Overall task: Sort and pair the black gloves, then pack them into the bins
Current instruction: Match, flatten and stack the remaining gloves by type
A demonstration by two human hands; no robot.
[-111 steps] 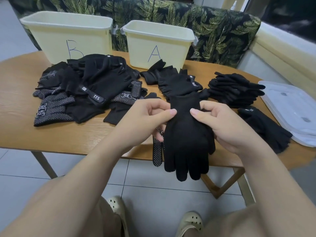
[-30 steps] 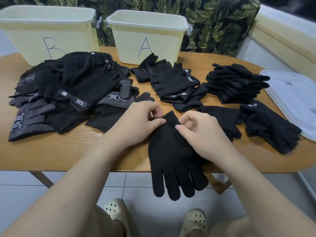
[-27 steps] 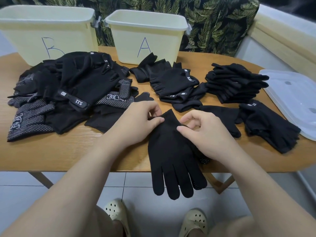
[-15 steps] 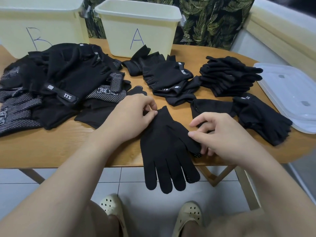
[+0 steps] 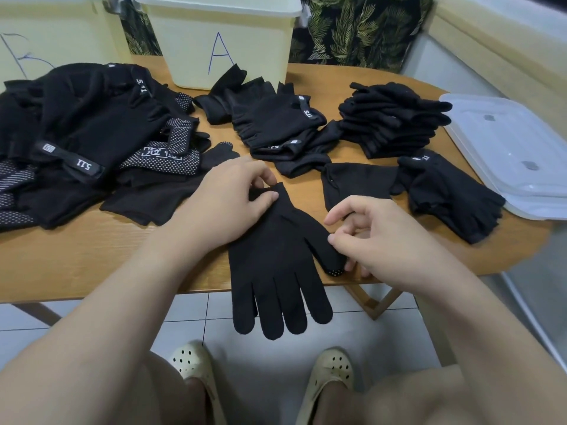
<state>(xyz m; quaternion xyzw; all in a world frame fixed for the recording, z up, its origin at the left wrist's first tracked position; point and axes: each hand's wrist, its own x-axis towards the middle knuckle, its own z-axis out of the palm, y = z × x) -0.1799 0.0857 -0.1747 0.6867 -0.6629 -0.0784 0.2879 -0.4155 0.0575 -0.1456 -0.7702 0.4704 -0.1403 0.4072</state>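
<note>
Paired black gloves (image 5: 276, 259) lie stacked flat at the near edge of the worktop (image 5: 76, 259), cuff toward the bins, fingers hanging off the edge over the floor. Left hand (image 5: 233, 197) pinches the cuff corner between thumb and curled fingers. Right hand (image 5: 377, 240) has fingers curled, pinching the thumb part of the gloves, where the dotted palm of the under glove peeks out. Bin A (image 5: 221, 41) and bin B (image 5: 46, 35) stand at the far side, both behind loose stock: unsorted heap (image 5: 92, 142) on the left, a smaller pile (image 5: 276, 124) in front of bin A, a neat stack (image 5: 395, 118) on the right, clear lid (image 5: 506, 154) at the far right. Risks, as I judge them: with so much of the pair overhanging, letting go of the cuff could let it slide off to the floor; the thin knit may shift so the two gloves misalign when lifted; all stock is black, so a mismatched pair or the wrong bin is easy.
</note>
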